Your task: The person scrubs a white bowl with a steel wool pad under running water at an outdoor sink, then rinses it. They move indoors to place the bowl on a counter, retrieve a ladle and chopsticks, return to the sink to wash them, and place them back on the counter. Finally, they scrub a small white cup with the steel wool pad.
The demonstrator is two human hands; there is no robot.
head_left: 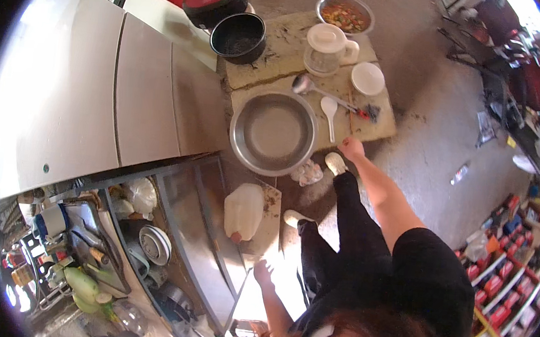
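Observation:
My right hand (pixel 351 149) is at the near edge of the low table (pixel 377 123), its fingers curled closed. Whatever they may hold is hidden. The end of a thin brown stick (pixel 351 121) lies close to its fingertips; contact is unclear. Beside it rest a white rice paddle (pixel 329 117) and a metal ladle (pixel 318 90). A wide steel basin (pixel 273 133), with little or nothing visible inside, stands at the table's near left. Lower down, my left hand (pixel 264 272) hangs with loosely spread fingers, holding nothing visible, nearest a whitish plastic jug (pixel 244 210) with a reddish cap.
On the table's far side are a black pot (pixel 238 37), a lidded clear pitcher (pixel 324 50), a white bowl (pixel 368 79) and a bowl of chopped colourful food (pixel 344 13). Tall pale cabinets (pixel 142 93) border the left. A bottle (pixel 459 174) lies on the floor.

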